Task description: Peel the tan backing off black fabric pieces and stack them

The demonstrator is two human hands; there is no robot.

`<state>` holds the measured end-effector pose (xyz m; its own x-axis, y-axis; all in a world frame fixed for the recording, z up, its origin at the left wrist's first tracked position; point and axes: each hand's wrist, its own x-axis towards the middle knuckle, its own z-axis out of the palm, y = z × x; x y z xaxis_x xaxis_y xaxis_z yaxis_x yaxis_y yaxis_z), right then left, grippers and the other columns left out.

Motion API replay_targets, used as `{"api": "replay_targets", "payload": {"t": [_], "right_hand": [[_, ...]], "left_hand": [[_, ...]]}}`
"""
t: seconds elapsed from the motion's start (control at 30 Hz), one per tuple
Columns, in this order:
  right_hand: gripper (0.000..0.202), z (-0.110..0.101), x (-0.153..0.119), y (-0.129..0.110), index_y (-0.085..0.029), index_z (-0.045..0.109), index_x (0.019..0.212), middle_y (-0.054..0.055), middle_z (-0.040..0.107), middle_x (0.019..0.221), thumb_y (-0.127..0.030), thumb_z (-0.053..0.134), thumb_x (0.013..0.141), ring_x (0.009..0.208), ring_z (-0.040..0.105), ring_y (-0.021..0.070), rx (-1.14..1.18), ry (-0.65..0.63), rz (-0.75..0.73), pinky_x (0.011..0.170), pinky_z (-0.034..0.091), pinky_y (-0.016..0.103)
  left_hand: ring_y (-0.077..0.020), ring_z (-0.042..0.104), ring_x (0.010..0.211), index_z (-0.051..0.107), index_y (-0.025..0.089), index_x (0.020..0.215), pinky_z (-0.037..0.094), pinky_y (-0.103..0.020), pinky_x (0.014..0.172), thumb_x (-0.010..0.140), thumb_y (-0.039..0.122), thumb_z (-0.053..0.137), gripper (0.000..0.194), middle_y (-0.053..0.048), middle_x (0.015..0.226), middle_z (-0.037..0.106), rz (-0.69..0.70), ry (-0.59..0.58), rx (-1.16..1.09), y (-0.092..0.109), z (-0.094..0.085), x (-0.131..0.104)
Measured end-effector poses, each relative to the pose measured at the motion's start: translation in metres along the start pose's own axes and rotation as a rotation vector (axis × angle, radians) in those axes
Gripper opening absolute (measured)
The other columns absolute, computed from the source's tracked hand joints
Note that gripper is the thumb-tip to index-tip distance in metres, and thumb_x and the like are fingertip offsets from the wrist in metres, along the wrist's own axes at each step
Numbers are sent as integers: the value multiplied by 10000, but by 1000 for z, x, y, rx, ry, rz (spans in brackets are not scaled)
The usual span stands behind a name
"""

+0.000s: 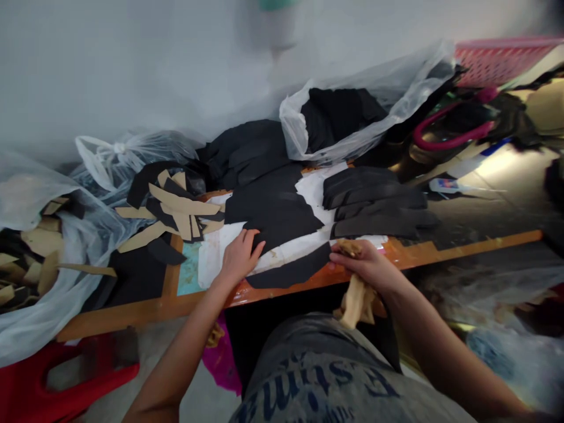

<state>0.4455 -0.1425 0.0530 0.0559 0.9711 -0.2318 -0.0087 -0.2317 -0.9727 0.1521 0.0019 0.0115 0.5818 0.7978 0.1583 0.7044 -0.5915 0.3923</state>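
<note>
Grey shirt, then black piece, right end pinched in right hand, left hand splayed.

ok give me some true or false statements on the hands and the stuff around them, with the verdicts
1. The right hand holds crumpled tan material. True.
2. The tan strips lie to the right of the black sheets in the picture. False: the tan strips lie to the left of the black sheets.
3. A curved black piece lies along the near edge of the table, between the two hands. True.
4. The red stool stands on top of the table. False: the red stool is below the table, at the lower left.
5. The left hand is at the near edge of the black sheets. True.
</note>
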Motion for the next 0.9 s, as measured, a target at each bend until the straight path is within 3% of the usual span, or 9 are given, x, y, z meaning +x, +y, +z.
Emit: {"api": "replay_targets", "payload": {"t": [0.13,0.3,0.53,0.67,0.77,0.9], "right_hand": [[384,-14,-10,7,-178,686,856,4,666,654,-497,862,734,566,540,125,75,81,112,525,374,251],[392,-13,-14,9,-177,677,847,0,652,649,-465,900,704,547,535,102,185,54,151,466,341,213],[467,-31,-26,2,-181,638,769,2,633,589,-469,963,595,450,488,82,260,13,231,398,304,190],[433,-31,-25,6,-192,633,744,1,615,563,-447,956,611,431,469,84,289,3,212,383,285,193],[419,-28,-25,7,-190,632,755,4,618,556,-434,947,626,417,446,84,297,-14,204,377,269,200],[431,-28,-26,6,-185,623,727,-2,600,522,-443,947,610,406,435,80,296,-48,198,379,262,197]], "left_hand": [[-281,577,1176,565,179,1172,476,-462,1055,993,401,512,290,-143,1191,586,16,64,-33,7,11,12],[-299,606,1102,535,157,1216,511,-469,981,959,476,584,412,-146,1150,603,38,18,-53,28,25,25],[-221,629,1047,524,209,1175,532,-369,939,935,408,648,335,-85,1172,576,84,-109,-174,36,7,21],[-229,627,1063,533,229,1197,530,-383,951,936,370,637,314,-81,1174,575,39,-171,-214,46,5,18],[-291,595,1173,567,212,1274,499,-465,1024,932,408,639,401,-135,1285,564,25,-106,-82,52,14,15],[-323,434,1449,479,189,1470,371,-522,1190,984,411,553,540,-165,1559,459,212,-173,-31,53,28,2]]}}
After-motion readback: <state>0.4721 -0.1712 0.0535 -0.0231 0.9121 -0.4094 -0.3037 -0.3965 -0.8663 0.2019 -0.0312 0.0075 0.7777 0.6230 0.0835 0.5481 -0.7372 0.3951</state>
